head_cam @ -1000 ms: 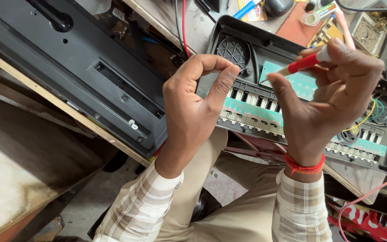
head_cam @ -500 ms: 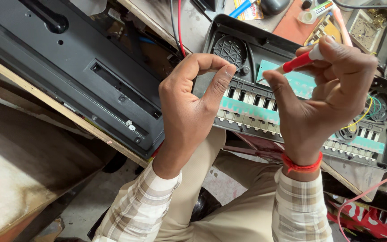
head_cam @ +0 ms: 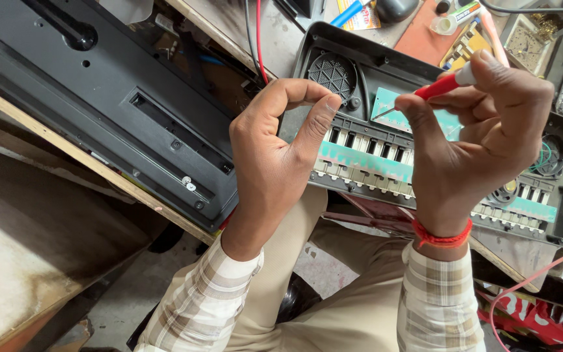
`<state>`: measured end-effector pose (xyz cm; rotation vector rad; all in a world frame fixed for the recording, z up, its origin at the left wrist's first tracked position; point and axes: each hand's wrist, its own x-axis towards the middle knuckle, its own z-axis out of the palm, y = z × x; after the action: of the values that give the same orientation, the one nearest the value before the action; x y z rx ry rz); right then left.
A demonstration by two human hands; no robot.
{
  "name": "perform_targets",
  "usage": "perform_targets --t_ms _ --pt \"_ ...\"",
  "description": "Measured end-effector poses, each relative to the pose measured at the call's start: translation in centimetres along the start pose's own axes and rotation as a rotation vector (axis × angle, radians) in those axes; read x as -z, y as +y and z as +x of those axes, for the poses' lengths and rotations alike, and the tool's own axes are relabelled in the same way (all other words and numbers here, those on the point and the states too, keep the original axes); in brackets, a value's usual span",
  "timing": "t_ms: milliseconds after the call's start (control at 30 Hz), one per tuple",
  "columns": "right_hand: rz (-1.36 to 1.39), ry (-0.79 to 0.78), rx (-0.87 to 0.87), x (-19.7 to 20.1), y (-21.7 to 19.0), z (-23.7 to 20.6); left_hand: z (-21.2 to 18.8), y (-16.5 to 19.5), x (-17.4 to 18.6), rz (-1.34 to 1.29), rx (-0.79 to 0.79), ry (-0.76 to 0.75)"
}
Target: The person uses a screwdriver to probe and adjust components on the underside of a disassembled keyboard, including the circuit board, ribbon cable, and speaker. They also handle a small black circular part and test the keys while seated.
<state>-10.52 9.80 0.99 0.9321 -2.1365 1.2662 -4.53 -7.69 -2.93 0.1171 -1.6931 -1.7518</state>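
right hand: closed around a red-handled screwdriver, its thin metal tip pointing down-left toward a teal circuit board.
left hand: curled, thumb and forefinger nearly meeting; whether they pinch anything cannot be told.
opened keyboard chassis: beneath both hands, round speaker grille at its upper left.
black back cover: lying to the left, apart.

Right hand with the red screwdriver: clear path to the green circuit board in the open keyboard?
Probably yes. The right hand holds the red screwdriver with its tip already over the green circuit board. The left hand sits beside it, not across the tip, and nothing else covers that spot.
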Motion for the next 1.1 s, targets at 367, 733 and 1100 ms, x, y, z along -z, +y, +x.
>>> perform_targets --t_ms 367,733,1100 --pt "0.016 -0.018 0.042 0.23 0.51 -0.22 -0.02 0.06 -0.04 0.005 0.014 0.002" --pt "-0.010 -0.004 0.044 0.00 -0.13 0.27 -0.11 -0.12 -0.12 -0.002 0.005 0.001" --pt "0.013 -0.054 0.048 0.48 -0.04 0.41 -0.08 -0.01 -0.14 0.001 0.016 0.004"
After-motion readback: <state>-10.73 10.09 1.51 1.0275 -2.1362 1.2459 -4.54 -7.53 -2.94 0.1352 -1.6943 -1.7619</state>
